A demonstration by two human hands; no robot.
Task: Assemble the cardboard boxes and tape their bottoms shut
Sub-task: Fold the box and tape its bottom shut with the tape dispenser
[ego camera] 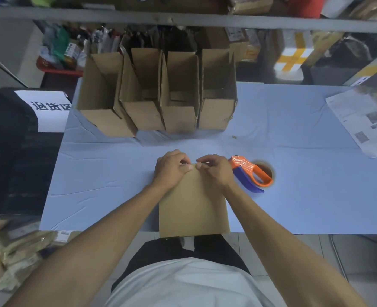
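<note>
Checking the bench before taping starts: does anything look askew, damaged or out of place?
Mostly tidy. The leftmost assembled box leans away from the other three, and a small scrap lies loose on the blue cloth.

Both bare forearms reach from 6 o'clock toward 12, converging near the middle. The left hand (pixel 172 168) and right hand (pixel 214 170) sit side by side, knuckles up, fingers (pixel 186 167) curled and pinching at the far edge, thumbs almost touching.

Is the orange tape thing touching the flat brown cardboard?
Apart. The head view shows a strip of blue table cover between the orange tape dispenser and the flat brown cardboard.
</note>
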